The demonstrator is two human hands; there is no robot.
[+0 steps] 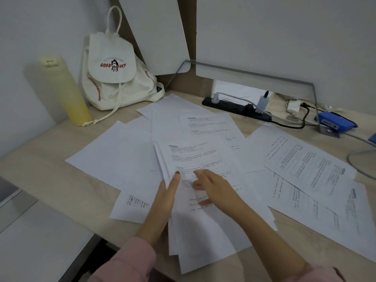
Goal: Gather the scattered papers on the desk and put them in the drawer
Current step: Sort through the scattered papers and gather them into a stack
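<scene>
Papers [126, 151] lie scattered over most of the desk [50, 169]. They are white sheets that overlap one another, some printed and some blank. From the middle of the desk they spread toward 10 o'clock, toward 12 o'clock and far out to 3 and 4 o'clock, where printed sheets lie slanted one over another. One small sheet with a table on it lies at 7 o'clock, close to the left wrist.

At 6 o'clock, near the front edge, the person has a stack [203, 231] of several sheets. The sheets are not aligned, and their lower corners fan out.

Left hand [164, 200] grips the stack at its left side. The thumb lies straight on the top sheet, and the other fingers go under the paper and are hidden. Right hand [217, 190] lies on the top sheet, just beside the left thumb. Its fingers reach toward 9 o'clock, fairly straight, and rest on the sheet, but they are blurred. Both arms wear pink sleeves [126, 261].

At 11 o'clock a white backpack [110, 72] stands against the wall. Just left of it, at 10 o'clock, stands a yellow bottle [65, 90], and the end of the backpack's cord lies at its foot. A black power strip [236, 108] with plugs lies at 1 o'clock, and a blue box [335, 121] lies at 2 o'clock.
</scene>
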